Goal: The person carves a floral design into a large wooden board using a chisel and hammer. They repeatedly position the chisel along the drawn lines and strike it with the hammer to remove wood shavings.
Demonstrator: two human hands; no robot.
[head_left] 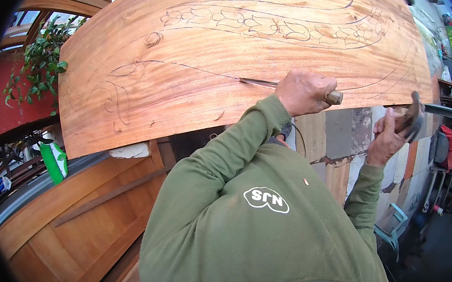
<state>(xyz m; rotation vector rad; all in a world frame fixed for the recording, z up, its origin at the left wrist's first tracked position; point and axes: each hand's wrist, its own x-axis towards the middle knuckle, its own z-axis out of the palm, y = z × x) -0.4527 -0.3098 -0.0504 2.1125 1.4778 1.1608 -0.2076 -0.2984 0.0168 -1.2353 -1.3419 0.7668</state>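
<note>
My left hand (302,90) is closed round a long metal chisel (261,81) with a wooden handle. The chisel's tip rests on a curved pencil line on a large wooden board (222,103), which bears drawn floral outlines. My right hand (384,138) is closed on a hammer (415,118), raised at the board's near right edge, right of the chisel handle. The hammer's head is slightly blurred.
A leafy plant (37,73) hangs at left, above a green brush-like object (53,159). A wooden panel (96,220) lies below left. A tiled surface (336,137) shows beneath the board, with a pale blue chair (390,225) at lower right and clutter at far right.
</note>
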